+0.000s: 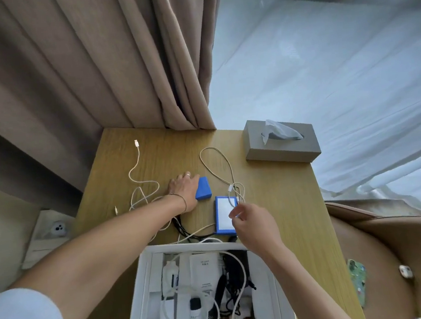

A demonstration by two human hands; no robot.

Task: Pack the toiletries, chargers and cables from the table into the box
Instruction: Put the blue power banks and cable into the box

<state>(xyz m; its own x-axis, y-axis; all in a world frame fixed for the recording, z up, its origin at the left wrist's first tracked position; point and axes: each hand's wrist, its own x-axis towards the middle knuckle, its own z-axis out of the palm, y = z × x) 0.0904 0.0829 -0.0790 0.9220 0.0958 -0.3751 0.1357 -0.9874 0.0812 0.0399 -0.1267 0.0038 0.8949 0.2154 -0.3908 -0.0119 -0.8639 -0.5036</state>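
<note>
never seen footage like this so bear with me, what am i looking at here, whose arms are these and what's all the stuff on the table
There is one picture, taken by a wide-angle camera worn on a person's head, looking down, so the arms are that person's own. No machine is involved.

The left hand rests against a blue wedge-shaped block on the wooden table. The right hand pinches a beige cable above a blue and white power bank. A white cable lies loose further left, and a grey tissue box sits at the far right corner.

Nearest the camera is the white box, already holding bottles, cables and chargers.
</note>
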